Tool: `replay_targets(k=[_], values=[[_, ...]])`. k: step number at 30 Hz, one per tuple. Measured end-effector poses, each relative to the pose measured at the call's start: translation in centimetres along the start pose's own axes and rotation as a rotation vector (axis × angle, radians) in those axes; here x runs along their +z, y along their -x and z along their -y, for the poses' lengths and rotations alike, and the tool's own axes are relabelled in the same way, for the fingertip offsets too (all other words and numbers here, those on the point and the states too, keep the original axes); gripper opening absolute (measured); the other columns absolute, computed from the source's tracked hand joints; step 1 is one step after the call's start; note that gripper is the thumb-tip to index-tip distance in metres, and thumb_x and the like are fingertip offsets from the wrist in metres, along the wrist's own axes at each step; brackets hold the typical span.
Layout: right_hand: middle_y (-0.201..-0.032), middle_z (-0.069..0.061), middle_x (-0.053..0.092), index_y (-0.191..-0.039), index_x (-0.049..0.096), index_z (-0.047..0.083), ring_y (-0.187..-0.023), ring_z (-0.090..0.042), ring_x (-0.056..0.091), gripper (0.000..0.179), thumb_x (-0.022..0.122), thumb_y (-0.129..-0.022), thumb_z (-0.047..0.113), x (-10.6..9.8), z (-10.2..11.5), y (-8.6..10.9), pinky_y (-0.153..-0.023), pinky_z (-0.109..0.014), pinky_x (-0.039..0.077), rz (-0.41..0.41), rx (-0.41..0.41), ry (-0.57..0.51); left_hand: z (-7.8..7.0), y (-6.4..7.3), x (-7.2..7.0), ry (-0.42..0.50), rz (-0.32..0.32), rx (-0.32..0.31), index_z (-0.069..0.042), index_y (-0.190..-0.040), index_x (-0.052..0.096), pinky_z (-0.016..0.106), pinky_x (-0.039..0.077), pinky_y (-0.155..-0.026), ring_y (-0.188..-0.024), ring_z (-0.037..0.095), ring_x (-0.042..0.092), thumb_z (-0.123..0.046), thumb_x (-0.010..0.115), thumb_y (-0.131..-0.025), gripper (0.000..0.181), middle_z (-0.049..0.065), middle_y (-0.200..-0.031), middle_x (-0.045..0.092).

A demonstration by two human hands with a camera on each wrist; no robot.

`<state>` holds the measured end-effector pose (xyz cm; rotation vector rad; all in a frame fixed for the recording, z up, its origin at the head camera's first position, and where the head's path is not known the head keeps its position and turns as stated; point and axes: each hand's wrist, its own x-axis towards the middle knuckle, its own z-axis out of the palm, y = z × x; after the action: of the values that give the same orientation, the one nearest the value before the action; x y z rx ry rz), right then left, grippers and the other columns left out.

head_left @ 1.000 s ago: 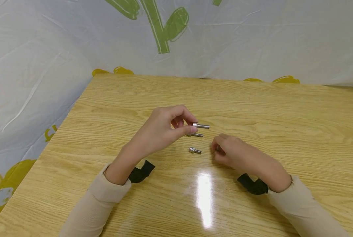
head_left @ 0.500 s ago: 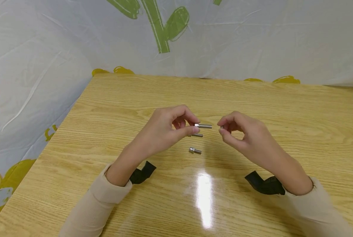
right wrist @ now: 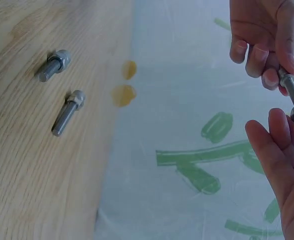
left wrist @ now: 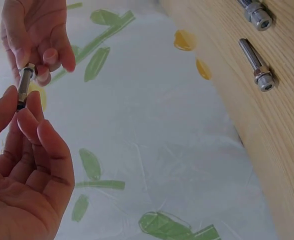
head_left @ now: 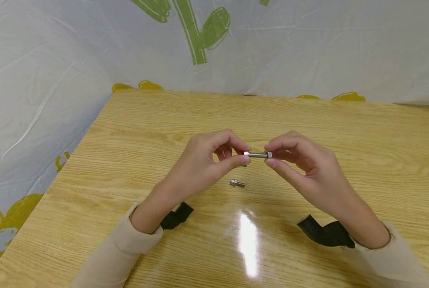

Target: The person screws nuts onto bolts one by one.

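Note:
My left hand [head_left: 209,162] pinches a silver socket-head bolt [head_left: 258,155] by its head, between thumb and forefinger, above the table. The shank points right. At its free end my right hand [head_left: 309,172] pinches a hex nut [head_left: 269,155] with thumb and forefinger; the nut meets the bolt's tip, and how far it is threaded I cannot tell. Below the hands lies a short bolt [head_left: 237,183] with a nut on it. A longer bolt [left wrist: 256,65] with a nut near its head lies beside it, mostly hidden by my left hand in the head view.
The wood-grain table [head_left: 146,120] extends all round the hands. Behind and to the left hangs a pale sheet [head_left: 290,52] with green and yellow plant prints. Each wrist wears a black strap mount [head_left: 326,234]. A bright light reflection lies on the table's front part.
My right hand has lifted off the table with the nut, moved up and left, and brought it to the bolt's tip. The left hand has shifted slightly right with the bolt.

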<state>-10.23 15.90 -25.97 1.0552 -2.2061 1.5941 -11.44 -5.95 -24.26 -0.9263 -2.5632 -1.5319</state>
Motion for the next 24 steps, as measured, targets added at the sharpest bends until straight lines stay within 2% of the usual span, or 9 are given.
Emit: replay_targets(k=[5, 12, 19, 24], values=[[-0.101, -0.006, 0.061, -0.103, 0.056, -0.015, -0.091, -0.012, 0.060, 0.024, 0.064, -0.082, -0.006, 0.13, 0.07, -0.04, -0.085, -0.022, 0.052, -0.011, -0.043, -0.101, -0.20, 0.12, 0.12, -0.003, -0.019, 0.010, -0.009, -0.092, 0.067, 0.020, 0.046, -0.062, -0.066, 0.005, 0.052, -0.015, 0.071, -0.083, 0.012, -0.002, -0.084, 0.067], [-0.098, -0.008, 0.062, -0.100, 0.057, -0.015, -0.091, -0.015, 0.061, 0.022, 0.065, -0.080, -0.009, 0.01, 0.01, -0.06, -0.082, -0.025, 0.054, -0.024, -0.034, -0.156, -0.31, 0.20, 0.22, 0.029, -0.019, -0.003, -0.009, -0.092, 0.067, 0.021, 0.047, -0.062, -0.066, 0.006, 0.052, -0.014, 0.070, -0.083, 0.011, -0.003, -0.083, 0.067], [-0.096, -0.010, 0.063, -0.097, 0.062, -0.012, -0.088, -0.015, 0.062, 0.020, 0.067, -0.080, -0.004, -0.09, -0.04, 0.03, -0.079, -0.023, 0.054, -0.032, -0.064, -0.122, -0.51, 0.27, 0.31, 0.052, -0.034, -0.027, -0.010, -0.092, 0.068, 0.022, 0.047, -0.060, -0.063, 0.006, 0.053, -0.015, 0.069, -0.084, 0.010, -0.003, -0.081, 0.066], [-0.095, -0.008, 0.064, -0.096, 0.061, -0.012, -0.086, -0.014, 0.063, 0.021, 0.068, -0.080, -0.001, -0.09, -0.08, 0.08, -0.078, -0.022, 0.054, -0.042, -0.074, -0.109, -0.64, 0.33, 0.36, 0.055, -0.040, -0.029, -0.010, -0.092, 0.067, 0.021, 0.041, -0.055, -0.061, 0.006, 0.050, -0.014, 0.069, -0.084, 0.009, -0.003, -0.078, 0.064]])
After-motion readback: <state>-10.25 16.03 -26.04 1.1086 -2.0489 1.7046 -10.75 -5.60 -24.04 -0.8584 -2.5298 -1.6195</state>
